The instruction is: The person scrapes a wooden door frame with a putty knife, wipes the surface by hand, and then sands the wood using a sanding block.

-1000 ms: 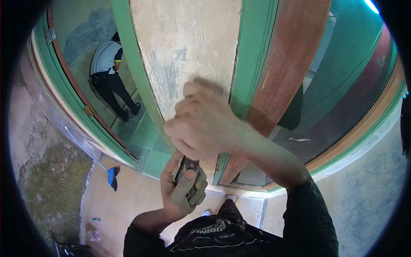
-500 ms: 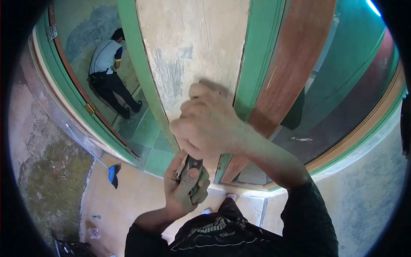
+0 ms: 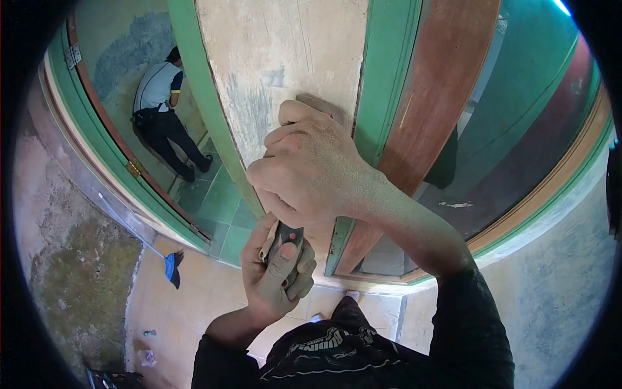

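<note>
My right hand (image 3: pixel 311 162), coated in pale dust, is closed in a fist against the pale, scratched wall panel (image 3: pixel 278 39). Along its far side shows the edge of a flat grey-brown block (image 3: pixel 322 106); most of it is hidden by the fingers. Just below, my left hand (image 3: pixel 269 285) is wrapped round a dark grey tool with a red button (image 3: pixel 291 237), thumb lying on top. The tool's upper end disappears beneath my right hand, and its exact kind cannot be made out.
Green frame strips (image 3: pixel 387 84) border the panel, with a brown wooden board (image 3: pixel 447 84) to the right. Through the doorway on the left a person (image 3: pixel 159 107) leans toward a wall. A blue broom (image 3: pixel 171 266) rests on the floor (image 3: pixel 201 298) at lower left.
My right hand has shifted slightly up and left on the panel, exposing more of the block's edge. My left hand has moved a little left, still holding the tool. The camera view shifted slightly.
</note>
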Motion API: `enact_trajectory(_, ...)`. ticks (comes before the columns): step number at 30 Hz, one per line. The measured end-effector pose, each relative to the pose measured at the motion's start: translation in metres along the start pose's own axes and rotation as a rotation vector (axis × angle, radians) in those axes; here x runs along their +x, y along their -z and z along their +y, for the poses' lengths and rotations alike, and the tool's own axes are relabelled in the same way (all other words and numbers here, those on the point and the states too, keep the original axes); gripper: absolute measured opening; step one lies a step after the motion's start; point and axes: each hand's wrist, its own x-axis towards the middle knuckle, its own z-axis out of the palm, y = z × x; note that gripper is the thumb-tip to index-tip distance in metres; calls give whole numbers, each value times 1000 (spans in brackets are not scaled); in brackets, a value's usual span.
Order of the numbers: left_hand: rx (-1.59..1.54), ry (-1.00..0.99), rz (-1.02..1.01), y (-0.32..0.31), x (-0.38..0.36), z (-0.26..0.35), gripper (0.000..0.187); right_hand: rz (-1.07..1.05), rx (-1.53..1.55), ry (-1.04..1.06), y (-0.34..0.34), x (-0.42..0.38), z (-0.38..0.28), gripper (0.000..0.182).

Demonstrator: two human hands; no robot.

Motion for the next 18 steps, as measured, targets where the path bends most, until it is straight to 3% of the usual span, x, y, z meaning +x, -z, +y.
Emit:
enact_trajectory(3,3,-14,-43,9,0,-13,45,-85,-30,-41,-3,-6,-1,15)
enact_trajectory(5,9,-36,-40,9,3,-19,46,-131,-67,41,-9,-12,1,15)
enact_trajectory(12,49,-93,-39,12,21,-8,44,-105,-144,62,10,9,11,16)
enact_trajectory(14,4,-64,-77,29,15,-29,40,-429,-151,25,-2,-4,0,16)
enact_trajectory(16,-12,-36,-21,41,6,-58,42,-414,-176,108,-25,-29,-8,17)
enact_trajectory(18,-73,-15,-19,55,0,-83,42,-455,-66,61,-35,-50,-14,20)
